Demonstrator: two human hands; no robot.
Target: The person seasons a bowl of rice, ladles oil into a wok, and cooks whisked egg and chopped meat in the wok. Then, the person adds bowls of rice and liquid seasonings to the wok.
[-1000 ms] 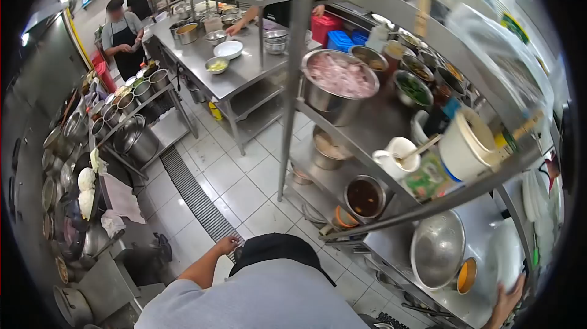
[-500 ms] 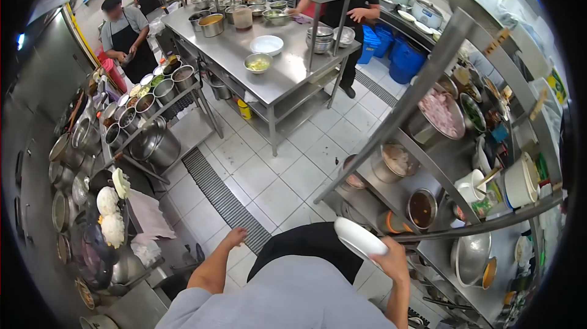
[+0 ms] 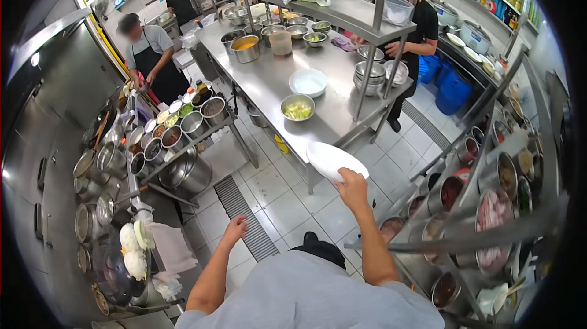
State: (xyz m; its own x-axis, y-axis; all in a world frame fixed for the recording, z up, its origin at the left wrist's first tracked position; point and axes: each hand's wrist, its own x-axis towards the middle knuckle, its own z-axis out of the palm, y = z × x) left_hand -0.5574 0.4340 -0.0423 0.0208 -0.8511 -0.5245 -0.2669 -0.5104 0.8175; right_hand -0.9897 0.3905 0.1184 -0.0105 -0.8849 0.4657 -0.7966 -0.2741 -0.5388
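A white oval plate is held by its near right edge in my right hand, tilted, in front of the steel table's near corner. My left hand hangs over the floor drain, empty, its fingers slightly apart. On the table near that corner stands a metal bowl of pale green and yellow pieces. Just behind it is a white bowl, apart from the plate.
At the left, a rack of metal containers stands beside the wok. Shelves with pots and a pan of pink meat are at the right. One person stands behind the table, two at the back left.
My right hand has brought the white plate from the right-hand shelf forward to the table's corner. The view has turned right and nearer the table. My left hand stays low and empty.
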